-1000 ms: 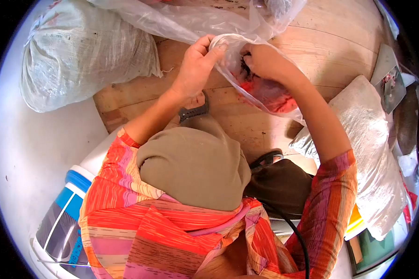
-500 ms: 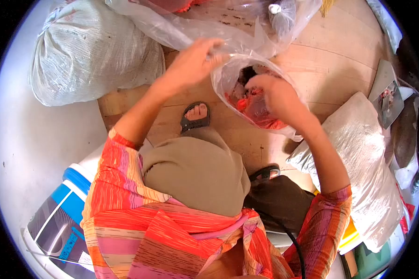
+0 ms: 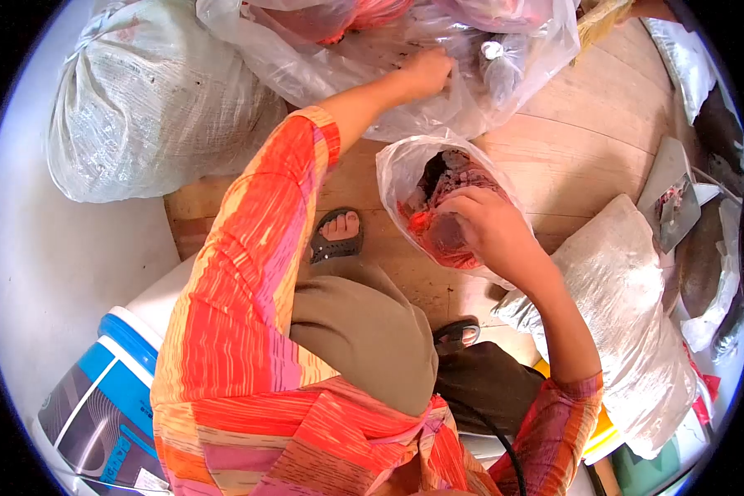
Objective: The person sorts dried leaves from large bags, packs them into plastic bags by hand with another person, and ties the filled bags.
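Note:
My left hand point(image 3: 428, 73) reaches out over a large clear plastic bag point(image 3: 339, 74) spread on the floor, its fingers drawn together. Whatever it may pinch is too small to make out. Inside an upright, open clear bag point(image 3: 397, 169), my right hand point(image 3: 484, 219) is closed at the right side over the contents. These are dark and pinkish-grey stuff point(image 3: 455, 169) and a red bundle point(image 3: 420, 221) in clear plastic. My right fingertips are partly hidden, so what they grip does not show.
A knotted small bag point(image 3: 500, 70) and pink-red bundles point(image 3: 380, 10) lie on the large plastic. A full white sack point(image 3: 157, 107) stands left, another pale sack point(image 3: 620, 281) right. A blue-lidded bucket point(image 3: 107, 380) is at lower left. Another person's arm point(image 3: 665, 10) shows at top right.
My left hand has moved forward and right, from beside the open bag's rim to over the large plastic. My right hand stays in the open bag, slightly lower in view.

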`<move>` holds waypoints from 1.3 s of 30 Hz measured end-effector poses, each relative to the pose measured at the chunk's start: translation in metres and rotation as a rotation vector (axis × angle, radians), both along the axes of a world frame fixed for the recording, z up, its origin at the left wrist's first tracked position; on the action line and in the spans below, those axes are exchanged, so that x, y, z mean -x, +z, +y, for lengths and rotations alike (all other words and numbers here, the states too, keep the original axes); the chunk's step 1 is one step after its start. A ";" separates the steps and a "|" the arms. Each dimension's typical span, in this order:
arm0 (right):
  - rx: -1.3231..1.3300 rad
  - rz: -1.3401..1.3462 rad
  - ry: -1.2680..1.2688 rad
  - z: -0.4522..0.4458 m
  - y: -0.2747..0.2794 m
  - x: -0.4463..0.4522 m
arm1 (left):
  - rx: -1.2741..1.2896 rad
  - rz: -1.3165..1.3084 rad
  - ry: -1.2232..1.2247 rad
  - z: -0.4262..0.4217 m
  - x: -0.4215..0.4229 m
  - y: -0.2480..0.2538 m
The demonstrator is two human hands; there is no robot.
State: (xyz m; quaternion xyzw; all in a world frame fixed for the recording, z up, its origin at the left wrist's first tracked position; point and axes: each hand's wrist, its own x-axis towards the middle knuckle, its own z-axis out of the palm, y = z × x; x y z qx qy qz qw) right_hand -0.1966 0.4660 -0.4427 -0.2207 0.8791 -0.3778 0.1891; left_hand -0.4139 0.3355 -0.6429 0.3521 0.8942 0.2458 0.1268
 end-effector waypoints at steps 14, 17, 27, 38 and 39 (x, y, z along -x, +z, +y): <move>-0.055 -0.049 -0.121 0.021 0.018 -0.004 | 0.052 0.229 -0.219 -0.026 -0.003 0.000; -0.047 -0.024 -0.159 0.026 0.020 -0.007 | 0.076 0.233 -0.237 -0.026 0.000 0.001; -0.038 0.002 -0.179 0.041 0.030 -0.026 | 0.048 0.084 0.152 -0.097 0.030 0.011; -0.007 -0.074 -0.216 0.038 0.024 -0.028 | -0.042 0.061 0.113 -0.072 0.013 -0.017; -0.007 -0.074 -0.216 0.038 0.024 -0.028 | -0.042 0.061 0.113 -0.071 0.013 -0.016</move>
